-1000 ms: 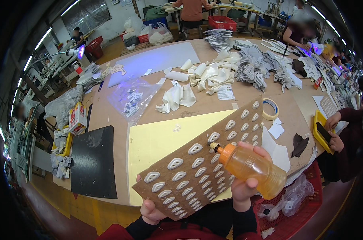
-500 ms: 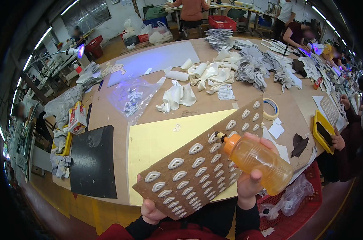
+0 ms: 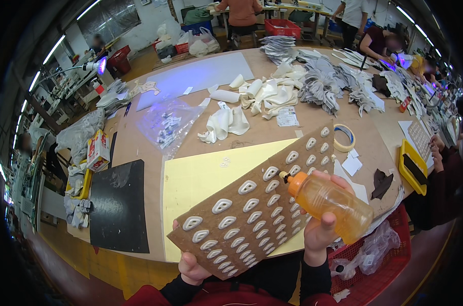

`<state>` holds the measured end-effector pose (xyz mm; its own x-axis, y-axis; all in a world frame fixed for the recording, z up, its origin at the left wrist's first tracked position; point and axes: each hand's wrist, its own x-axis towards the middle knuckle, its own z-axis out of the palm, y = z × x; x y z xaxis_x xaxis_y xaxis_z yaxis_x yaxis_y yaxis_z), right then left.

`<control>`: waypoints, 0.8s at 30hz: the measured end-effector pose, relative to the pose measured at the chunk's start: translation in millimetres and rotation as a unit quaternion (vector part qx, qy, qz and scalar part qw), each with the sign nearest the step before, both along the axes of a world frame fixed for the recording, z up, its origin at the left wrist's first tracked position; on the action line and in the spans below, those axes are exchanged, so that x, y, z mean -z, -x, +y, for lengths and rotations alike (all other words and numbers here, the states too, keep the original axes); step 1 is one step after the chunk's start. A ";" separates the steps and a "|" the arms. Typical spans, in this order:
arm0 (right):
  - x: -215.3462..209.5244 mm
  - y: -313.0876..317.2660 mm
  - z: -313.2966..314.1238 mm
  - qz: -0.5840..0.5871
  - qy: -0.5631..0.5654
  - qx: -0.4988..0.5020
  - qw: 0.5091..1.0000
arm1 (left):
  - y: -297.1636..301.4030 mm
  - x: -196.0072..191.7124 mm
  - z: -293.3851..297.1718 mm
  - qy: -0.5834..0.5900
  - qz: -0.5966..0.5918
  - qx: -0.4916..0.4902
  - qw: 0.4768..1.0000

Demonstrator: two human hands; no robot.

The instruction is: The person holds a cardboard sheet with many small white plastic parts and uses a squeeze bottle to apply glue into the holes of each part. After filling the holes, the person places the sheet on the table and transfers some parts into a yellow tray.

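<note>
My left hand [image 3: 191, 267] grips the lower left corner of a brown board [image 3: 287, 191], which it holds tilted over the table. Rows of small white oval pieces [image 3: 222, 206] with slots sit on the board. In my right hand [image 3: 320, 232] is a squeeze bottle [image 3: 336, 204] of clear amber plastic with an orange cap, lying on its side. The bottle's dark-stained nozzle [image 3: 285, 176] points left, close to a white piece in the upper rows; whether it touches I cannot tell. A yellow sheet [image 3: 201, 178] lies beneath the board.
A black mat [image 3: 118, 206] lies left, a clear bag of small parts [image 3: 167, 125] beyond. Cream pieces [image 3: 274, 94] and grey stacks [image 3: 320, 84] cover the far side. Right are a tape roll [image 3: 344, 138], a yellow tray [image 3: 413, 167], a red crate [image 3: 402, 250] and another person's hand [image 3: 436, 153].
The bottle's nozzle has lifted slightly off a white piece and shifted a little to the right. The board has moved slightly left. At right, the other person's hand has left the yellow tray.
</note>
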<state>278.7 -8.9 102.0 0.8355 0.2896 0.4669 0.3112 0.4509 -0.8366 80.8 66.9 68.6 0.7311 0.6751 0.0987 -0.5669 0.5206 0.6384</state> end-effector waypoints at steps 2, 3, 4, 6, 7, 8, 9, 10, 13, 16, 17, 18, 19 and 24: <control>-1.7 0.6 -1.7 0.029 -0.010 -0.022 0.999 | -0.8 1.5 -0.1 -0.031 0.006 -0.015 0.999; -3.2 1.4 -3.5 0.053 -0.023 -0.040 0.997 | -0.5 2.3 -0.3 -0.036 0.007 -0.022 0.999; -4.7 1.8 -4.9 0.078 -0.037 -0.058 0.995 | -0.6 2.5 -0.4 -0.041 0.009 -0.029 0.999; -7.3 1.5 -8.8 0.127 -0.027 -0.110 0.985 | -2.4 1.2 -1.5 -0.047 -0.001 -0.034 0.998; -8.6 0.5 -10.6 0.152 -0.023 -0.136 0.979 | -3.9 0.2 -1.7 -0.050 -0.006 -0.037 0.998; -10.0 -1.9 -12.6 0.210 -0.074 -0.194 0.955 | -5.9 0.6 -1.5 -0.016 -0.016 -0.039 0.999; -11.7 -6.4 -15.3 0.265 -0.125 -0.250 0.923 | -8.5 2.3 -0.5 0.017 -0.025 -0.041 0.999; -7.9 -8.7 -17.5 0.329 -0.172 -0.305 0.877 | -6.1 6.2 -0.3 0.054 -0.024 -0.050 0.997; 9.3 -24.4 -35.9 0.355 -0.330 -0.440 0.756 | -25.6 5.5 9.3 0.130 -0.013 -0.061 0.990; 39.6 -25.8 -63.4 0.330 -0.327 -0.351 0.813 | -40.1 2.9 14.5 0.149 -0.018 -0.083 0.985; 43.1 -17.6 -69.4 0.337 -0.291 -0.245 0.861 | -43.4 2.7 15.0 0.146 -0.015 -0.087 0.985; 47.2 -8.6 -74.6 0.342 -0.249 -0.141 0.895 | -43.3 2.8 14.9 0.138 -0.016 -0.094 0.986; 56.5 -1.6 -80.7 0.340 -0.219 -0.093 0.910 | -42.5 2.8 14.7 0.130 -0.017 -0.102 0.986; 85.9 18.8 -98.7 0.228 -0.026 0.014 0.973 | -38.2 6.4 16.3 0.132 0.004 -0.119 0.984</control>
